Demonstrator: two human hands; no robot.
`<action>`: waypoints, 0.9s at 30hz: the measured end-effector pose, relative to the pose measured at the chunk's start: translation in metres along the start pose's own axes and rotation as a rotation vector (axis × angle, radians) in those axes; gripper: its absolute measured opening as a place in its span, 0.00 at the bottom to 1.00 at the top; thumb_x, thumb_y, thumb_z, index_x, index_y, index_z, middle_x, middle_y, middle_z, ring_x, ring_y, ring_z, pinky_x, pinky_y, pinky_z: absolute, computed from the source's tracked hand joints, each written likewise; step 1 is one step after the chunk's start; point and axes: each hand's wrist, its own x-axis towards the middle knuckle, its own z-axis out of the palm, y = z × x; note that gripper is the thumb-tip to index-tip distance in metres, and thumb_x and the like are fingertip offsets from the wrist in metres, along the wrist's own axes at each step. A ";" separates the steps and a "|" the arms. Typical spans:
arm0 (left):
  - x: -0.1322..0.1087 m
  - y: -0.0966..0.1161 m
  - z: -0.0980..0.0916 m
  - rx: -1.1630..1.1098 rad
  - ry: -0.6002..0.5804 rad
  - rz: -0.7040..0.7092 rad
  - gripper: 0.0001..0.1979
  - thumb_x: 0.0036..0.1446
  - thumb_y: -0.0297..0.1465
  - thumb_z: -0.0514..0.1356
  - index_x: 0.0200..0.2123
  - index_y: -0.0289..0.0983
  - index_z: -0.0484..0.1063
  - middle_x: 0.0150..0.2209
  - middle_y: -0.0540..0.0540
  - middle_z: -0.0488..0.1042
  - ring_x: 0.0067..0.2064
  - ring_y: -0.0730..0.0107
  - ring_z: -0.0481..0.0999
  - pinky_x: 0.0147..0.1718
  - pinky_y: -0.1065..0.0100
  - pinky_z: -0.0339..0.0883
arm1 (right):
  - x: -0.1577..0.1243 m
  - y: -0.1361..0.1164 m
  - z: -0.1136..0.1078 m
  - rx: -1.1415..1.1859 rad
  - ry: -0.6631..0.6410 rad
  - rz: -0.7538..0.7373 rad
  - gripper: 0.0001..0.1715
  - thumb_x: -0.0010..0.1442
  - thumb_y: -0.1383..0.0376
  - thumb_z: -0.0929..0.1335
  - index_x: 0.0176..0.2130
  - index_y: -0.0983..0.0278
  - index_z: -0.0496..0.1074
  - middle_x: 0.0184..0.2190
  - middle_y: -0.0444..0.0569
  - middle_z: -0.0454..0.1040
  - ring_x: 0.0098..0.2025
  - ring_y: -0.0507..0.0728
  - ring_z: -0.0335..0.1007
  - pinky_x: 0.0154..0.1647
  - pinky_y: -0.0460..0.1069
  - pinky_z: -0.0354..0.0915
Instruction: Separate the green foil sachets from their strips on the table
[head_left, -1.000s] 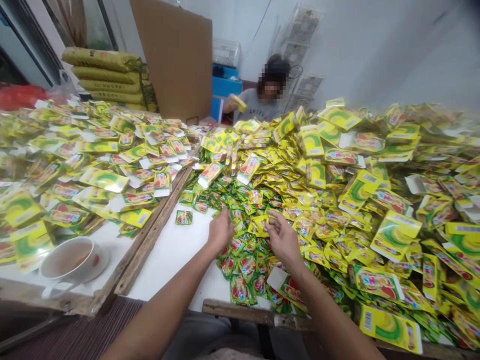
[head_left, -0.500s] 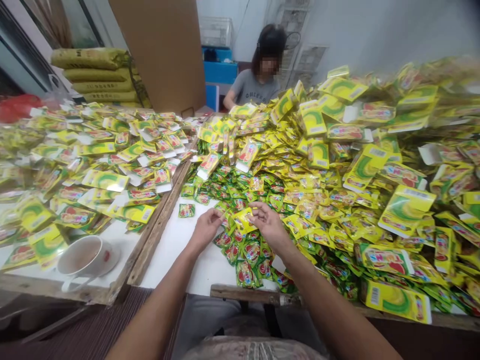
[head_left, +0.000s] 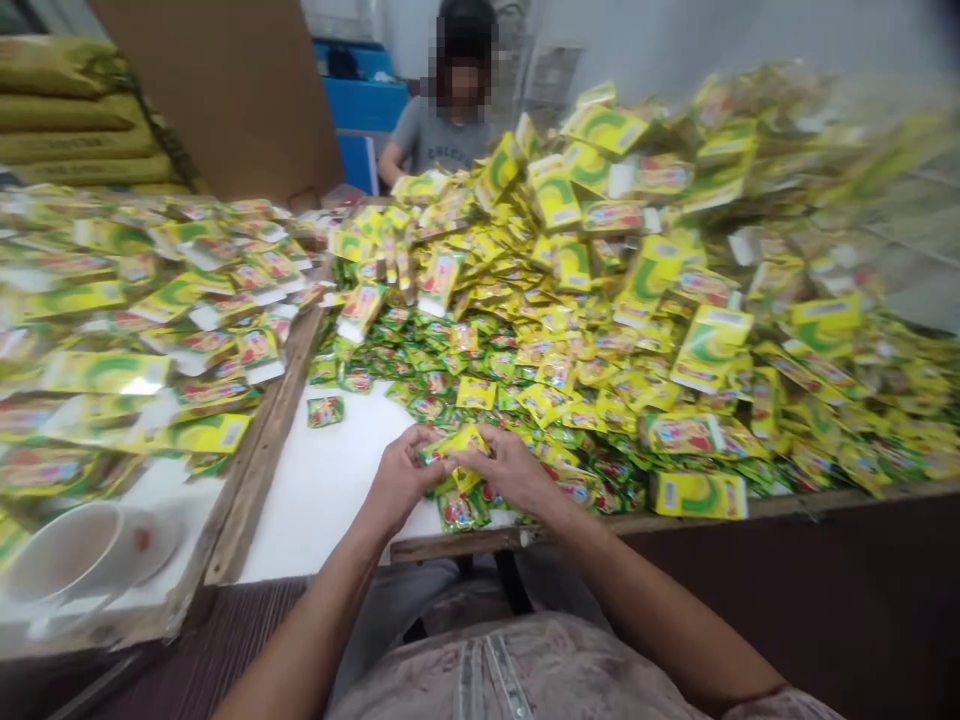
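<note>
Below frame centre, the left hand [head_left: 399, 474] had met the right hand [head_left: 517, 472], whose grip pinched a packet [head_left: 468, 441]; left grip unclear.

Glossy Packets [head_left: 427, 360], Rough Wooden Edging [head_left: 268, 452]

The held packet [head_left: 466, 440] looks like thin plastic film, shiny and creased; the piled packets share that crinkled gloss. The cartons [head_left: 712, 345] are smooth card with a slick outer sheen, their bare flaps matt. The counter [head_left: 330, 490] has a smooth, pale top, while its edging is bare wood, worn and rough. The cup [head_left: 139, 550], blurred, looks like smooth glazed ceramic. The sacks [head_left: 67, 112] appear to be plastic with a faint sheen; the board [head_left: 225, 95] is matt cardboard. The nearest shirt [head_left: 570, 655] is patterned, matt cloth.
</note>
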 end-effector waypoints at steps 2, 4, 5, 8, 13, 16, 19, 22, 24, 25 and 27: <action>-0.005 0.000 0.014 0.036 -0.119 -0.093 0.19 0.37 0.31 0.69 0.31 0.36 0.65 0.25 0.53 0.71 0.22 0.79 0.67 0.22 0.76 0.61 | -0.024 -0.002 -0.014 -0.082 0.028 0.054 0.14 0.51 0.57 0.67 0.28 0.66 0.68 0.23 0.42 0.66 0.27 0.51 0.60 0.27 0.45 0.56; -0.009 -0.001 0.027 0.096 -0.252 -0.165 0.21 0.39 0.33 0.68 0.37 0.36 0.65 0.28 0.51 0.73 0.23 0.77 0.69 0.23 0.74 0.63 | -0.052 -0.003 -0.028 -0.121 0.117 0.087 0.13 0.51 0.57 0.68 0.27 0.66 0.68 0.23 0.41 0.66 0.27 0.51 0.59 0.27 0.45 0.56; -0.011 -0.002 0.034 0.146 -0.307 -0.165 0.22 0.40 0.34 0.68 0.40 0.37 0.65 0.29 0.50 0.73 0.25 0.75 0.71 0.25 0.73 0.64 | -0.067 -0.003 -0.036 -0.116 0.164 0.098 0.13 0.52 0.57 0.68 0.29 0.66 0.68 0.24 0.42 0.67 0.28 0.51 0.60 0.28 0.45 0.57; -0.011 -0.006 0.051 0.457 -0.320 0.050 0.20 0.45 0.36 0.65 0.42 0.37 0.67 0.31 0.48 0.74 0.32 0.68 0.73 0.32 0.68 0.67 | -0.107 0.009 -0.062 -0.006 0.320 0.156 0.15 0.52 0.55 0.68 0.33 0.64 0.68 0.28 0.44 0.70 0.31 0.53 0.63 0.32 0.46 0.60; 0.004 -0.014 0.079 1.121 -0.365 0.632 0.19 0.52 0.34 0.61 0.47 0.36 0.66 0.46 0.40 0.72 0.48 0.56 0.66 0.45 0.57 0.62 | -0.135 0.045 -0.085 0.091 0.597 0.197 0.19 0.49 0.53 0.70 0.35 0.63 0.67 0.31 0.46 0.72 0.33 0.55 0.66 0.35 0.48 0.62; 0.007 -0.020 0.090 1.322 -0.456 0.636 0.22 0.51 0.30 0.61 0.50 0.35 0.65 0.46 0.39 0.72 0.47 0.54 0.66 0.43 0.57 0.62 | -0.127 0.056 -0.078 0.048 0.611 0.181 0.18 0.50 0.52 0.69 0.33 0.63 0.67 0.27 0.45 0.70 0.31 0.54 0.64 0.33 0.47 0.62; 0.006 -0.022 0.083 1.336 -0.441 0.581 0.20 0.51 0.27 0.60 0.49 0.34 0.67 0.42 0.39 0.73 0.45 0.54 0.66 0.42 0.57 0.62 | -0.113 0.052 -0.068 0.034 0.553 0.102 0.15 0.51 0.54 0.68 0.32 0.63 0.67 0.27 0.44 0.69 0.31 0.54 0.63 0.33 0.46 0.61; 0.004 -0.018 0.060 1.145 -0.369 0.473 0.15 0.49 0.28 0.62 0.43 0.37 0.71 0.39 0.43 0.74 0.43 0.57 0.69 0.42 0.60 0.62 | -0.098 0.041 -0.061 0.040 0.488 0.009 0.14 0.51 0.56 0.69 0.32 0.63 0.68 0.28 0.44 0.69 0.32 0.53 0.64 0.33 0.46 0.61; 0.002 -0.011 0.041 0.925 -0.257 0.345 0.16 0.46 0.30 0.65 0.41 0.39 0.72 0.37 0.46 0.74 0.41 0.61 0.71 0.41 0.63 0.63 | -0.087 0.035 -0.056 0.040 0.444 -0.033 0.13 0.50 0.57 0.69 0.32 0.63 0.69 0.28 0.44 0.69 0.32 0.53 0.64 0.32 0.46 0.61; 0.001 -0.007 0.031 0.785 -0.184 0.278 0.19 0.43 0.31 0.67 0.42 0.40 0.72 0.35 0.48 0.73 0.39 0.63 0.72 0.39 0.65 0.64 | -0.080 0.032 -0.053 0.057 0.424 -0.048 0.12 0.50 0.57 0.70 0.32 0.63 0.69 0.28 0.44 0.69 0.32 0.53 0.64 0.33 0.46 0.61; -0.003 -0.001 0.015 0.443 -0.019 0.168 0.25 0.39 0.32 0.69 0.44 0.40 0.69 0.33 0.50 0.72 0.35 0.68 0.73 0.34 0.69 0.65 | -0.065 0.028 -0.043 0.158 0.418 -0.049 0.13 0.50 0.57 0.70 0.32 0.63 0.68 0.28 0.44 0.70 0.31 0.53 0.65 0.32 0.47 0.62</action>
